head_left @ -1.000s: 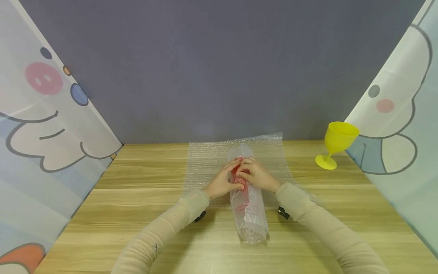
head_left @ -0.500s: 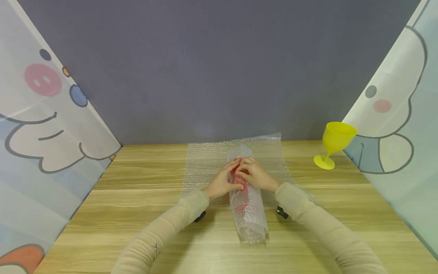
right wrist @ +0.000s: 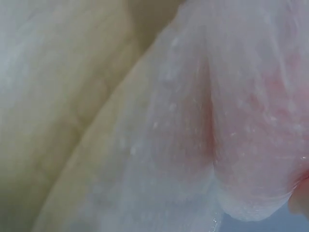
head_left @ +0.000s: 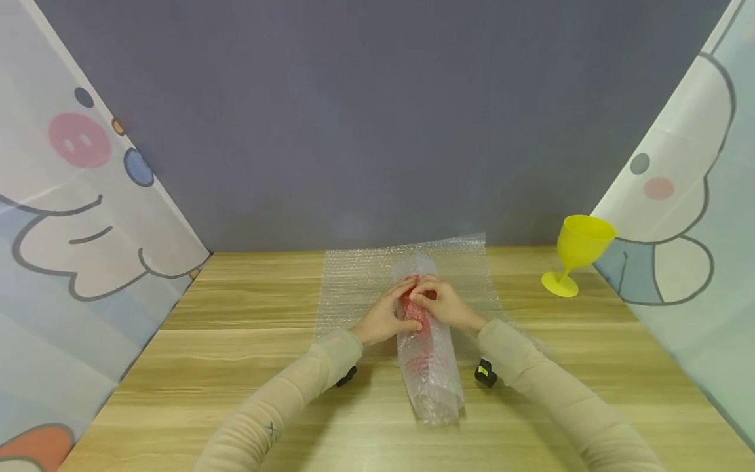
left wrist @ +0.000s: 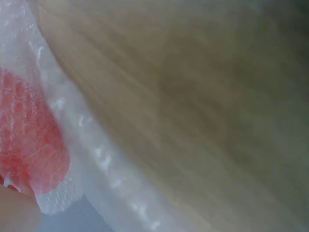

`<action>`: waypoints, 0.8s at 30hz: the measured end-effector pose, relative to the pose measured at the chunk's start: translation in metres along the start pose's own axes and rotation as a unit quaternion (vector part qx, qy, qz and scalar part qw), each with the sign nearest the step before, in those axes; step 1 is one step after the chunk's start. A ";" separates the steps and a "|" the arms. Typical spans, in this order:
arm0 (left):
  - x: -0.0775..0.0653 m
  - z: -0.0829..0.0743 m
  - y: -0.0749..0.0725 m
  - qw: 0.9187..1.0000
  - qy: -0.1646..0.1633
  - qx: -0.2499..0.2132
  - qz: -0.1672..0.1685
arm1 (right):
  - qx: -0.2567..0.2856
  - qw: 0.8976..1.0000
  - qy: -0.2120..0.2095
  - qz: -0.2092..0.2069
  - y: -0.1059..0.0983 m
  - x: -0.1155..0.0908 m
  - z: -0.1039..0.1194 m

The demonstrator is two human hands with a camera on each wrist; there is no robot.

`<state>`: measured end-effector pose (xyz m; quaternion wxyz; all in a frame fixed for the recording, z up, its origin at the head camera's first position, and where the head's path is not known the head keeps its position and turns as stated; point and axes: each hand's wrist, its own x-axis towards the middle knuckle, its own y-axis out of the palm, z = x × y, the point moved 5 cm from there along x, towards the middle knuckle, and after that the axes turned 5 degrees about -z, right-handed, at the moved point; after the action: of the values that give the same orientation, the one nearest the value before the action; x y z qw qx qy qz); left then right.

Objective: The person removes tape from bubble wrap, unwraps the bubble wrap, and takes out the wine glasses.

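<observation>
A roll of bubble wrap (head_left: 429,367) lies lengthwise on the table in the head view, wound around a red object that shows blurred through its layers. My left hand (head_left: 383,318) grips the roll from the left, thumb near its middle and fingers toward its far part. From the right, my right hand (head_left: 445,303) pinches the wrap over the red part, fingertips close to the left ones. Red under bubbles (left wrist: 29,135) appears in the left wrist view beside a fingertip. In the right wrist view, pinkish wrap (right wrist: 260,130) bulges next to a loose layer.
A flat sheet of bubble wrap (head_left: 354,275) spreads behind and beneath the roll toward the grey back wall (head_left: 377,118). A yellow goblet (head_left: 584,242) stands upright at the back right of the wooden table (head_left: 236,367). Cartoon-printed panels (head_left: 666,216) flank both sides.
My right hand has turned slightly and its fingers have drawn closer together on the wrap. The left hand keeps its hold, and the roll stays in place.
</observation>
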<state>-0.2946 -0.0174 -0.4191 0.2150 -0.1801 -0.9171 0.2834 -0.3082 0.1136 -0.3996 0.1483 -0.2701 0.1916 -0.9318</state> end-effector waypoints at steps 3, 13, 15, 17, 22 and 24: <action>0.000 0.001 0.001 1.000 0.003 -0.004 -0.002 | 0.005 0.999 0.039 -0.008 0.000 0.000 -0.003; 0.001 0.001 -0.001 1.000 -0.009 -0.009 -0.004 | 0.030 0.992 0.116 -0.029 -0.004 0.000 0.006; 0.001 0.001 -0.002 1.000 -0.010 -0.008 -0.004 | 0.039 0.991 0.123 -0.038 -0.005 0.000 0.000; 0.001 0.001 -0.002 1.000 -0.008 -0.006 -0.004 | 0.051 0.990 0.122 -0.041 -0.004 0.000 -0.007; 0.000 0.001 -0.001 1.000 -0.003 -0.005 -0.003 | 0.097 0.983 0.149 -0.044 -0.004 -0.003 -0.008; 0.000 0.002 -0.001 1.000 -0.005 -0.005 -0.004 | 0.108 0.980 0.159 -0.048 -0.005 -0.003 -0.007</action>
<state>-0.2954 -0.0192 -0.4200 0.2109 -0.1766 -0.9202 0.2786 -0.3104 0.1216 -0.4046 0.0991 -0.1094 0.0979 -0.9842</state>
